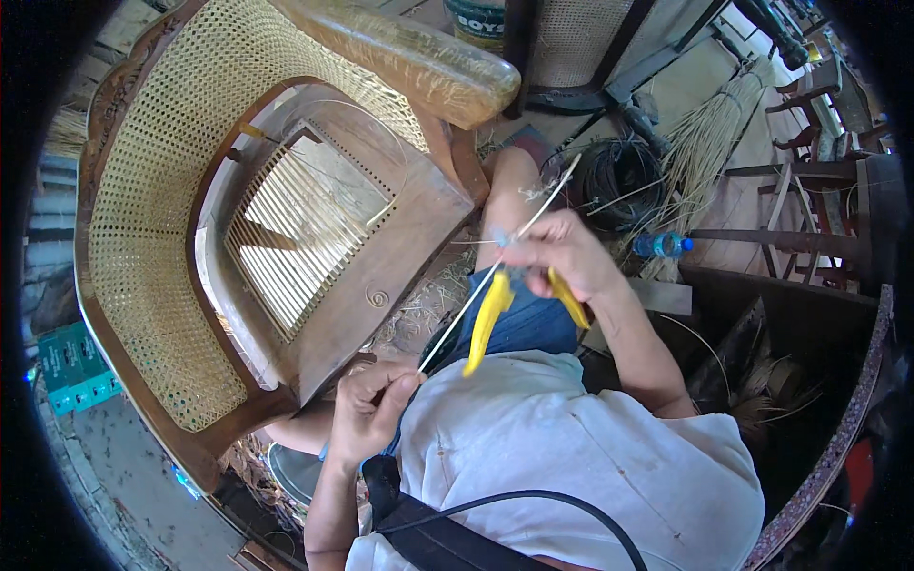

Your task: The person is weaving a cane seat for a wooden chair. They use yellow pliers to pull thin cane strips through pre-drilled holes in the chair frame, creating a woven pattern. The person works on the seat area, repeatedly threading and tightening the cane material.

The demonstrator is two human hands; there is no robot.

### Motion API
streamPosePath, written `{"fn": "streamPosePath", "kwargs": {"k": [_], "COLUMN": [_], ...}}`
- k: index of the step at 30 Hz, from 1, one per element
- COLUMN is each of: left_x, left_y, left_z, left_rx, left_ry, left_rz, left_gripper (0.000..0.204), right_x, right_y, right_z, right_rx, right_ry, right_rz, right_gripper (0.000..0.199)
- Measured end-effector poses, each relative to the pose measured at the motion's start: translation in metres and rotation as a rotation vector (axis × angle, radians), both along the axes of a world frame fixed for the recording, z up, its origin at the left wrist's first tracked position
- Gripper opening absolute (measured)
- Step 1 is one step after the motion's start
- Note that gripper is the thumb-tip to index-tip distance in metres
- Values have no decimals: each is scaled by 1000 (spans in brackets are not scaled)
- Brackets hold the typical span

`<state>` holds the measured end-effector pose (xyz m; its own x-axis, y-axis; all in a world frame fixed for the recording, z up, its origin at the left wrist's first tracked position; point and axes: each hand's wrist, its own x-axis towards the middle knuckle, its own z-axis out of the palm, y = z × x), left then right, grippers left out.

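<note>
A pale cane strip (459, 322) runs slantwise across my lap. Its lower end is pinched in my left hand (369, 411), thumb against the fingers. Higher up, the strip passes by the fingers of my right hand (564, 251), which is closed on a tool with two yellow handles, seemingly pliers (489, 322). The tool's head is blurred and partly hidden by the fingers, so I cannot tell whether its jaws touch the strip. Left of my hands stands a wooden armchair (381, 285); parallel cane strands (295, 228) cross its seat opening.
The chair's wooden armrest (419, 62) juts out ahead of my hands. At the right lie a coil of dark strands (619, 181), a bundle of long cane (714, 133) and a plastic bottle (662, 246). A green box (78, 369) is at the far left.
</note>
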<state>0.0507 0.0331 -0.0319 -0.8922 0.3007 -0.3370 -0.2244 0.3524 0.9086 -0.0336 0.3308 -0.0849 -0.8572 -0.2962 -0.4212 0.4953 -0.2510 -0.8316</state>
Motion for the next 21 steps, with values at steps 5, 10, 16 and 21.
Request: {"fn": "streamPosePath", "kwargs": {"k": [5, 10, 16, 21], "left_x": [-5, -18, -51, -40], "left_y": [1, 3, 56, 40], "left_z": [-1, -15, -57, -48], "left_rx": [15, -5, 82, 47], "left_ry": [-42, -31, 112, -44], "left_rz": [-10, -19, -24, -94], "left_gripper": [15, 16, 18, 15], "right_x": [-25, -20, 32, 9], "right_y": [44, 95, -15, -4], "right_z": [13, 4, -6, -30], "right_rx": [208, 220, -155, 25], "right_ry": [122, 117, -188, -44], "right_rz": [-74, -320, 230, -91], "right_gripper": [22, 32, 36, 29]}}
